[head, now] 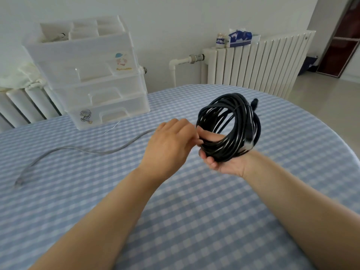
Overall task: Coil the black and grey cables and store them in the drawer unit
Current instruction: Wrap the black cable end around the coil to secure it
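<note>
One coil done | your right hand (220,162) clasps the black cable (228,129), left hand (171,145) pinches its strand | next: open a drawer in the drawer unit (93,75); grey cable (78,151) lies uncoiled on the table (194,221)

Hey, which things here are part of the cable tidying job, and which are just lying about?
Part of the job:
black cable, coiled, held in the right hand, left hand touching it
grey cable, loose on the table
drawer unit

Just lying about:
tissue box and small jar on the radiator
</note>
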Motion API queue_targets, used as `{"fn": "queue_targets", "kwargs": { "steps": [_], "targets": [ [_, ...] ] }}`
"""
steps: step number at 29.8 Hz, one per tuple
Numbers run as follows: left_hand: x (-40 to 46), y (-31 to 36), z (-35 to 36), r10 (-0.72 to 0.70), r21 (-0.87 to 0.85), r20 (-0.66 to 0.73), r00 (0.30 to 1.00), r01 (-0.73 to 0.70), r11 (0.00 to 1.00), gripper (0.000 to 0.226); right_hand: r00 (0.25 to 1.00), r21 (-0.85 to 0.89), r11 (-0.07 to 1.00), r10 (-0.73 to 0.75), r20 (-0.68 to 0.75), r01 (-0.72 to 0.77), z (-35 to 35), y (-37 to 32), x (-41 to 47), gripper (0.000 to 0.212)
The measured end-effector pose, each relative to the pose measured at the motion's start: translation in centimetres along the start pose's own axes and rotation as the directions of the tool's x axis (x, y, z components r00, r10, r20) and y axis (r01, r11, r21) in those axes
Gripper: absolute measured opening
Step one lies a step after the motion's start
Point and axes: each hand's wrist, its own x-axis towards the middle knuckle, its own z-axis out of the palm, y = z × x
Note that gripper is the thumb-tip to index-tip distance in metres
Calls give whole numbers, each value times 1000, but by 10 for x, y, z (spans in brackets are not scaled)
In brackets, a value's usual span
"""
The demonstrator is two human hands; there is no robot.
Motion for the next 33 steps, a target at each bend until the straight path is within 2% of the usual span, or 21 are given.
{"fn": "queue_targets", "kwargs": {
  "steps": [1,2,3,5,8,9,10,11,13,16,18,20,22,23,25,27,29,33],
  "targets": [
    [1,2,0,-188,-152,87,978,199,968,18,993,-28,993,-115,-28,114,0,0,1,39],
    [2,4,0,-331,-309,216,919,386,869,20,971,-68,970,-235,-40,232,-1,0,0,40],
    [2,5,0,-409,-438,353,841,535,722,21,936,-121,932,-350,-46,343,0,0,-4,40],
    [1,4,1,-419,-592,522,742,670,449,27,854,-239,832,-520,-17,501,2,-1,-10,39],
    [2,2,0,-329,-667,696,638,744,34,27,802,-329,759,-597,-8,562,0,-2,-6,26],
    [2,2,0,-308,-658,725,616,752,-46,26,799,-338,756,-601,-19,560,0,-2,-4,20],
    [3,0,0,-302,-648,739,602,758,-75,23,802,-341,762,-596,-33,551,-3,-1,-1,17],
    [2,-3,0,-312,-639,744,591,766,-70,21,798,-357,759,-600,-55,545,-5,1,2,13],
    [2,-8,1,-342,-622,741,578,783,-27,25,806,-301,795,-579,-124,526,-4,2,-1,19],
    [2,-8,-4,-394,-589,707,587,797,129,20,808,-194,836,-546,-219,513,-3,3,-5,34],
    [6,-2,-7,-435,-561,658,615,785,261,17,774,-219,800,-597,-208,558,-5,3,-2,33],
    [9,5,-9,-478,-532,583,657,753,387,19,711,-380,695,-692,-125,610,-1,0,-1,16],
    [10,11,-10,-502,-491,474,723,690,531,20,693,-340,667,-719,-59,663,-3,1,3,7],
    [10,14,-10,-494,-457,408,768,640,618,20,705,-275,691,-706,-60,668,-3,2,5,14],
    [7,16,-11,-395,-305,241,887,455,836,29,744,-177,739,-667,-50,650,-3,3,7,19],
    [4,12,-8,-186,-98,127,974,199,975,38,793,-145,787,-608,-24,599,0,4,3,27],
    [3,5,-5,-58,24,69,996,57,998,40,817,-154,807,-577,1,570,3,3,1,35],
    [2,0,-5,26,102,40,999,-30,994,37,817,-132,812,-576,-23,568,6,3,3,33]
  ]
}}
